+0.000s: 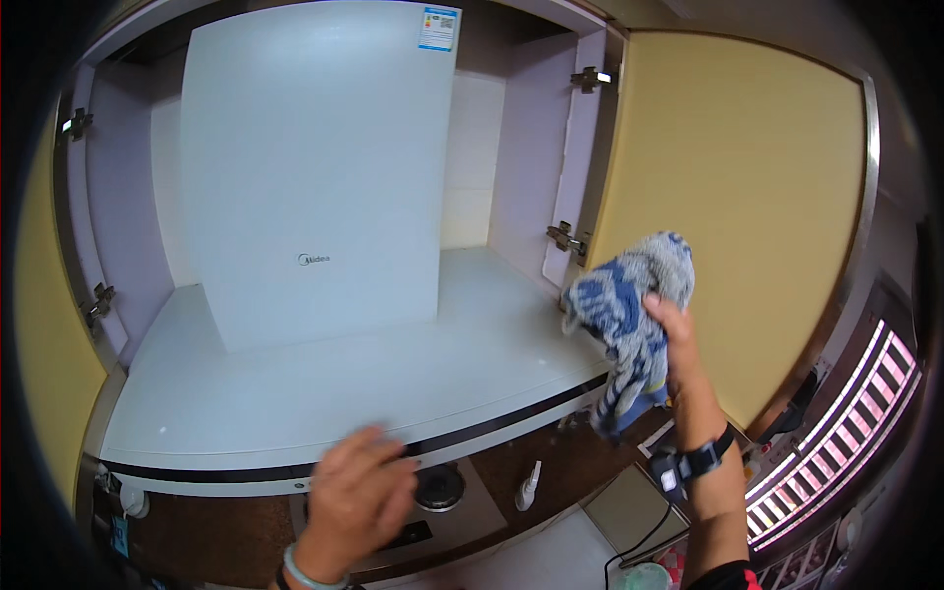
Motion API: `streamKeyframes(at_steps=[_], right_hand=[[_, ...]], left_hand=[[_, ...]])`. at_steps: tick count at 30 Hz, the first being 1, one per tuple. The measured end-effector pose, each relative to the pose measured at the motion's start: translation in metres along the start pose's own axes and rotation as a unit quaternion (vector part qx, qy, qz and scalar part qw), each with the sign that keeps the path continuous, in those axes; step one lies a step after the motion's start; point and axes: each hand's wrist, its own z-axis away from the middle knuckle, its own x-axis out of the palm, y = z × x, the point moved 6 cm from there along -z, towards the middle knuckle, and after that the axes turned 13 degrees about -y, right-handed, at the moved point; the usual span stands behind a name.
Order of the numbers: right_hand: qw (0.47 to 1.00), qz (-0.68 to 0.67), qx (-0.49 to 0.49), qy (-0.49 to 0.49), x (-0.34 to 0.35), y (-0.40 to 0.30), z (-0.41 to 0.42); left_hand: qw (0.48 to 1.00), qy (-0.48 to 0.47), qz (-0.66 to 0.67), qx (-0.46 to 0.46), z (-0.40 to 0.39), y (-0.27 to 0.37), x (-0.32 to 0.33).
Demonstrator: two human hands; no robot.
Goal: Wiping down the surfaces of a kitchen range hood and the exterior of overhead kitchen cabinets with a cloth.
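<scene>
In my right hand is a bunched grey and blue cloth, held up before the open yellow cabinet door at the right. My left hand holds nothing; its fingers are apart and blurred, in front of the hood's front edge. The white Midea range hood fills the middle, its tall chimney panel rising from a broad sloping top. A dark strip runs along the front edge of the hood. The cloth hangs near the right corner of that top.
Open yellow doors flank the hood on metal hinges. Below are a brown countertop, a gas hob burner and a white spray bottle. A black cable hangs from my right wrist device. A barred window lies right.
</scene>
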Motion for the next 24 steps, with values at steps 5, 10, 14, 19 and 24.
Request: streamKeyframes(at_steps=[5,10,14,19,24], right_hand=[[0.757,0.635,0.145,-0.042,-0.017,0.004,-0.043],[0.773,0.543,0.085,-0.318,0.042,0.073,-0.038],[0.671,0.644,0.142,-0.339,0.044,0.128,-0.054],[0.652,0.670,0.234,-0.268,0.040,0.158,-0.119],[0.725,0.627,0.130,-0.254,0.062,0.168,-0.113]], left_hand=[[0.979,0.001,-0.157,-0.131,0.017,-0.051,-0.037],[0.956,-0.068,-0.222,-0.181,0.038,-0.085,-0.042],[0.953,-0.095,-0.232,-0.169,0.048,-0.093,-0.029],[0.948,-0.092,-0.264,-0.153,0.034,-0.087,-0.030],[0.951,-0.091,-0.250,-0.158,0.039,-0.093,-0.024]])
